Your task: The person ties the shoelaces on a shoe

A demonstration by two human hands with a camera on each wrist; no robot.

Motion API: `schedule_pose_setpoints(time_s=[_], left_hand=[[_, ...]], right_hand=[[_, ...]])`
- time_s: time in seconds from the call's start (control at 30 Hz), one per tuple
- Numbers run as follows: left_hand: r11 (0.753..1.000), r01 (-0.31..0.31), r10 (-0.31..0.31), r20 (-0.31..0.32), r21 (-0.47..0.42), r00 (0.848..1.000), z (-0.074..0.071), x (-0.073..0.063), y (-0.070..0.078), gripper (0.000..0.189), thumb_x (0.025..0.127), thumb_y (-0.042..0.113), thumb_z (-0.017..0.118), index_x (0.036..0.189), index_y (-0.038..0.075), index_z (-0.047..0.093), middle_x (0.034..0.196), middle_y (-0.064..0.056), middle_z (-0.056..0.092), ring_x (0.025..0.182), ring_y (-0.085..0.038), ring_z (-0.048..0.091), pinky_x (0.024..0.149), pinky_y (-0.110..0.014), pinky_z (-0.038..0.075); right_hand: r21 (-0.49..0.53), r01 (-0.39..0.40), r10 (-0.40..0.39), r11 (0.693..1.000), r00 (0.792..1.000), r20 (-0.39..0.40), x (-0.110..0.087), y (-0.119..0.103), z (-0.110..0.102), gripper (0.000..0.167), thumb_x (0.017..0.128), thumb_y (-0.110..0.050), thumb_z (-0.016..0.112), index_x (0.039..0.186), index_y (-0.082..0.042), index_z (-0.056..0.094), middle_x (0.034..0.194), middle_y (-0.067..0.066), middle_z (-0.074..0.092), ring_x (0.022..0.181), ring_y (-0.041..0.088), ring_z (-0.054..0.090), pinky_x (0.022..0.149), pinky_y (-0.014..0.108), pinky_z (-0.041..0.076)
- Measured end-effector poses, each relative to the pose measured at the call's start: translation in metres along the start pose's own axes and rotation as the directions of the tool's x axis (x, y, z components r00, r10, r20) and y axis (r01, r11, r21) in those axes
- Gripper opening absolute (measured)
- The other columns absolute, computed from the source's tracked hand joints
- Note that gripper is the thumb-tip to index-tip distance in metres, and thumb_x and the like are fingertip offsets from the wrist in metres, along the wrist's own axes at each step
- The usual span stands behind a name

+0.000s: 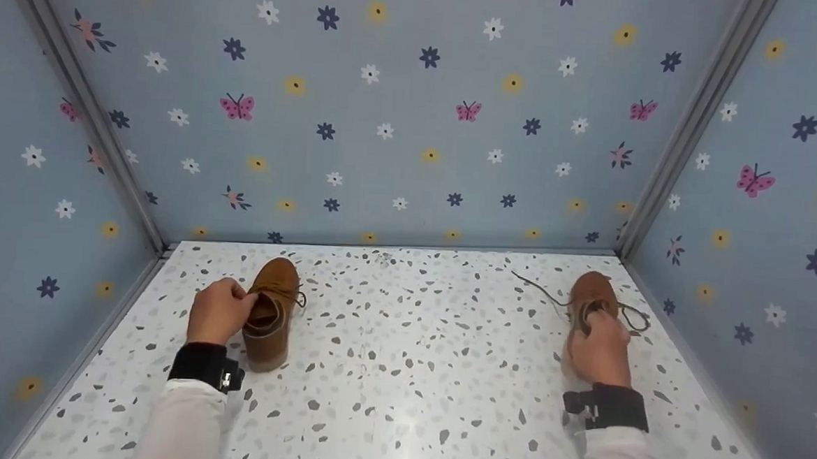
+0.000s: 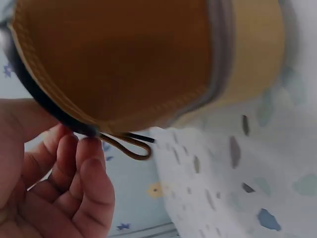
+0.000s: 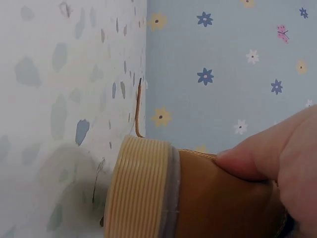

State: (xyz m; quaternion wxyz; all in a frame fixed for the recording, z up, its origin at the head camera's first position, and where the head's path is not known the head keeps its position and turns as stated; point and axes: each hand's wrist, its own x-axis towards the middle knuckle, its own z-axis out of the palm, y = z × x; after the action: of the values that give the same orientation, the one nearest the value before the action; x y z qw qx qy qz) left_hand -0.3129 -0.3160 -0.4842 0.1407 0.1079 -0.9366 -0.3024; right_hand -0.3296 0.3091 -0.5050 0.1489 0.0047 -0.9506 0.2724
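Observation:
Two brown ankle-high lace-up shoes stand apart on the floor, toes towards the back panel. At the left shoe (image 1: pixel 266 351), my left hand (image 1: pixel 219 312) pinches the side of the collar between thumb and fingers. Its tied-looking lace (image 2: pixel 130 150) loops out beyond the fingertips in the left wrist view. My right hand (image 1: pixel 601 348) grips the right shoe (image 1: pixel 593 288) by its collar, thumb against the outer leather and the other fingers mostly hidden. One lace end (image 1: pixel 537 285) trails loose to the left of it, and another lace part (image 1: pixel 638 320) curls out on the right.
White speckled floor (image 1: pixel 401 369) lies between and around the shoes. Blue panels with flowers and butterflies, one at the back (image 1: pixel 401 103) and one on each side, enclose it. Grey metal posts (image 1: pixel 697 126) stand at the corners. Each wrist wears a black strap (image 1: pixel 199 364).

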Motion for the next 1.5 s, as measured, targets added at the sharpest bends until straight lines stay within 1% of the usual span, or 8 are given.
schedule_pose_setpoints(time_s=[0.17, 0.33, 0.5, 0.6, 0.77, 1.0, 1.3, 1.5], left_hand=[[0.998, -0.057, 0.056, -0.097, -0.012, 0.994, -0.002, -0.012, 0.027, 0.020, 0.099, 0.019, 0.066, 0.096, 0.000, 0.066, 0.091, -0.020, 0.068, 0.081, -0.032, 0.064, 0.069, -0.041, 0.050], [0.989, -0.142, 0.137, -0.112, -0.038, 0.984, 0.005, -0.020, 0.061, 0.016, 0.098, 0.019, 0.068, 0.093, 0.004, 0.066, 0.087, -0.015, 0.066, 0.079, -0.029, 0.062, 0.070, -0.039, 0.048], [0.969, -0.241, 0.234, -0.107, -0.058, 0.966, 0.024, -0.027, 0.093, 0.014, 0.095, 0.017, 0.073, 0.088, 0.007, 0.066, 0.080, -0.011, 0.065, 0.071, -0.023, 0.060, 0.066, -0.035, 0.047], [0.954, -0.286, 0.281, -0.068, -0.091, 0.957, 0.037, -0.033, 0.109, 0.016, 0.095, 0.019, 0.074, 0.086, 0.008, 0.067, 0.078, -0.009, 0.065, 0.068, -0.020, 0.058, 0.066, -0.034, 0.047], [0.939, -0.306, 0.314, 0.032, -0.159, 0.949, 0.061, -0.040, 0.130, 0.017, 0.097, 0.024, 0.072, 0.087, 0.012, 0.067, 0.077, -0.004, 0.064, 0.067, -0.016, 0.056, 0.067, -0.032, 0.048], [0.916, -0.342, 0.374, 0.134, -0.210, 0.918, 0.098, -0.044, 0.157, 0.012, 0.099, 0.023, 0.070, 0.096, 0.011, 0.071, 0.081, -0.003, 0.063, 0.070, -0.014, 0.056, 0.067, -0.032, 0.048], [0.924, -0.308, 0.367, 0.301, -0.226, 0.880, 0.147, -0.042, 0.182, 0.031, 0.097, 0.027, 0.073, 0.119, 0.005, 0.071, 0.107, -0.012, 0.069, 0.096, -0.024, 0.064, 0.087, -0.043, 0.056], [0.902, -0.273, 0.381, 0.321, -0.334, 0.867, 0.165, -0.042, 0.184, 0.036, 0.097, 0.032, 0.073, 0.126, 0.011, 0.074, 0.100, -0.008, 0.071, 0.082, -0.016, 0.061, 0.073, -0.034, 0.053]], right_hand=[[0.044, 0.076, -0.073, 0.996, 0.995, -0.066, -0.001, -0.023, 0.005, 0.016, 0.098, -0.005, 0.056, 0.106, 0.009, 0.059, 0.120, 0.031, 0.061, 0.123, 0.054, 0.051, 0.118, 0.064, 0.028], [0.075, 0.154, -0.144, 0.985, 0.981, -0.130, -0.003, -0.046, 0.011, 0.011, 0.096, -0.001, 0.059, 0.088, 0.002, 0.052, 0.120, 0.033, 0.062, 0.131, 0.055, 0.051, 0.125, 0.063, 0.024], [0.119, 0.170, -0.159, 0.978, 0.982, -0.101, -0.009, -0.069, 0.016, 0.017, 0.098, -0.003, 0.059, 0.086, -0.002, 0.048, 0.137, 0.033, 0.059, 0.144, 0.055, 0.041, 0.126, 0.065, 0.024], [0.140, 0.221, -0.207, 0.965, 0.972, -0.108, -0.015, -0.083, 0.019, 0.020, 0.098, -0.003, 0.061, 0.084, -0.003, 0.047, 0.128, 0.034, 0.062, 0.144, 0.055, 0.041, 0.124, 0.067, 0.026], [0.151, 0.348, -0.326, 0.925, 0.933, -0.150, -0.025, -0.103, 0.026, 0.027, 0.095, 0.001, 0.066, 0.079, -0.006, 0.045, 0.094, 0.022, 0.061, 0.142, 0.049, 0.050, 0.124, 0.065, 0.028], [0.215, 0.390, -0.370, 0.895, 0.920, -0.127, -0.038, -0.127, 0.031, 0.024, 0.094, 0.000, 0.068, 0.082, -0.007, 0.048, 0.110, 0.021, 0.067, 0.144, 0.050, 0.048, 0.122, 0.064, 0.034], [0.271, 0.487, -0.472, 0.831, 0.873, -0.122, -0.053, -0.149, 0.032, 0.025, 0.092, 0.000, 0.070, 0.082, -0.009, 0.049, 0.142, 0.026, 0.062, 0.141, 0.053, 0.049, 0.118, 0.067, 0.039], [0.313, 0.477, -0.471, 0.821, 0.876, -0.101, -0.059, -0.155, 0.032, 0.026, 0.093, -0.003, 0.071, 0.081, -0.011, 0.049, 0.150, 0.028, 0.056, 0.143, 0.056, 0.047, 0.115, 0.069, 0.040]])
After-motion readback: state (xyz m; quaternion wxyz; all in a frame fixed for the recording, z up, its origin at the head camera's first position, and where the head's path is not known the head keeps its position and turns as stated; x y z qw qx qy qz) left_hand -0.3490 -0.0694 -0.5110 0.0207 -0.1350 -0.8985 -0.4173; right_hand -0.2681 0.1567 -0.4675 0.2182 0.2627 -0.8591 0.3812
